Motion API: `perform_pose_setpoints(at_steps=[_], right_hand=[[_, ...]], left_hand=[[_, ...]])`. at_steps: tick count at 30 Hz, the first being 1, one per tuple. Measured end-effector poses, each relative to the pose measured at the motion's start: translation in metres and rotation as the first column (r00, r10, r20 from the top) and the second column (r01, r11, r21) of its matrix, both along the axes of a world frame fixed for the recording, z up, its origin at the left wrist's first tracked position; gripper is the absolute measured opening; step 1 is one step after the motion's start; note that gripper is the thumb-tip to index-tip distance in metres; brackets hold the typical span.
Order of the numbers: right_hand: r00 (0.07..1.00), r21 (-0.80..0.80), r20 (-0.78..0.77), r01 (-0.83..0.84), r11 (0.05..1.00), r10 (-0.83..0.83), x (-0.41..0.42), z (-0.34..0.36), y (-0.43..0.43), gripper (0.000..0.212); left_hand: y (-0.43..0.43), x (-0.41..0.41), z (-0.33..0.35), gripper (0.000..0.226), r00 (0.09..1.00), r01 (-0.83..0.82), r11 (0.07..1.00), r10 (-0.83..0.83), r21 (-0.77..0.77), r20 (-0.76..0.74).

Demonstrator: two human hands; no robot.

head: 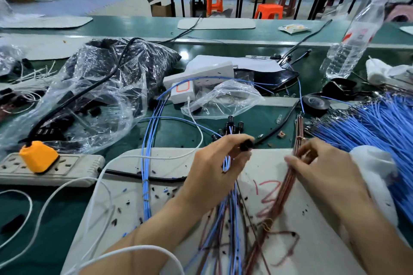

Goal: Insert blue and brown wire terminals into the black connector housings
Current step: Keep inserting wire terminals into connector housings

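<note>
On the messy table [174, 134], the left hand [214, 163] grips some wired black housings [246, 145], and the right hand [324, 169] pinches brown wires [299, 127] not yet in.

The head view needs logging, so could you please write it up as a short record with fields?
Left hand: grips a black connector housing, blue wires trailing below it
Right hand: pinches the brown wire bundle
Spare stock: blue wire pile at far right
Bag: clear plastic bag of dark parts, left of centre
Power: power strip with orange plug, near left
</note>
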State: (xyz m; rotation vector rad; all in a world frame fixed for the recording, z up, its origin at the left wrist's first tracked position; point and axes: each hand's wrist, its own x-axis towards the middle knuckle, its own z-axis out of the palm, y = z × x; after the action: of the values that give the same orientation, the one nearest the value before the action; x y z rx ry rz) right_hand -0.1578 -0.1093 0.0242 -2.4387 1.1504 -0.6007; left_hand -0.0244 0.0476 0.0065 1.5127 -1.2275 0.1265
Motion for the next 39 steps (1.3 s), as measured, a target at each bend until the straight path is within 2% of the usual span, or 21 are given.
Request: perform_pose_setpoints(at_steps=[2,6,11,13,15,18,20,23,28,31,34,37,39], right_hand=[[0.995,0.097,-0.078,0.069,0.993,-0.061,0.0,-0.003,-0.003,0.027],[0.991,0.131,-0.042,0.129,0.983,-0.125,0.004,0.001,0.002,0.027],[0.983,0.161,-0.069,0.179,0.971,-0.169,0.006,0.003,0.006,0.017],[0.99,0.164,-0.027,0.143,0.976,-0.14,0.004,0.002,0.007,0.017],[0.988,0.222,0.117,0.077,0.972,-0.105,0.003,0.0,0.007,0.015],[0.88,0.425,0.463,-0.113,0.898,-0.108,0.004,0.003,0.011,0.014],[0.797,0.488,0.588,-0.211,0.847,-0.141,0.007,0.004,0.015,0.019],[0.715,0.559,0.671,-0.315,0.767,-0.195,0.01,0.008,0.021,0.018],[0.565,0.67,0.723,-0.433,0.604,-0.397,0.011,0.013,0.022,0.019],[0.53,0.683,0.726,-0.474,0.556,-0.438,0.011,0.013,0.02,0.013],[0.565,0.673,0.734,-0.528,0.519,-0.377,0.008,0.013,0.016,0.009],[0.737,0.715,0.658,-0.548,0.433,-0.153,0.006,0.01,0.017,0.02],[0.807,0.757,0.59,-0.538,0.371,-0.033,0.007,0.008,0.022,0.021]], left_hand=[[0.0,-0.001,-0.001,0.022,1.0,-0.003,1.0,0.004,0.014,-0.026],[-0.001,-0.004,0.0,0.02,0.999,0.031,0.999,-0.031,0.03,-0.015],[-0.001,-0.006,0.001,0.02,0.999,0.039,0.998,-0.038,0.041,-0.005],[-0.001,-0.006,0.001,0.02,0.999,0.041,0.998,-0.041,0.041,0.0],[-0.001,-0.006,0.001,0.019,0.999,0.042,0.998,-0.043,0.045,0.022],[-0.001,-0.006,0.003,0.02,0.995,0.038,0.997,-0.043,0.065,0.091],[-0.001,-0.007,0.005,0.02,0.992,0.09,0.992,-0.097,0.085,0.086],[-0.001,-0.013,0.006,0.019,0.977,0.201,0.972,-0.208,0.118,0.047],[0.0,-0.019,0.002,0.024,0.941,0.287,0.914,-0.326,0.289,0.097],[0.001,-0.02,0.001,0.024,0.926,0.299,0.893,-0.357,0.336,0.125],[0.0,-0.02,0.002,0.023,0.932,0.282,0.897,-0.341,0.34,0.126],[-0.001,-0.02,0.003,0.024,0.948,0.248,0.92,-0.295,0.304,0.121],[-0.002,-0.02,0.004,0.023,0.956,0.229,0.934,-0.269,0.275,0.117]])
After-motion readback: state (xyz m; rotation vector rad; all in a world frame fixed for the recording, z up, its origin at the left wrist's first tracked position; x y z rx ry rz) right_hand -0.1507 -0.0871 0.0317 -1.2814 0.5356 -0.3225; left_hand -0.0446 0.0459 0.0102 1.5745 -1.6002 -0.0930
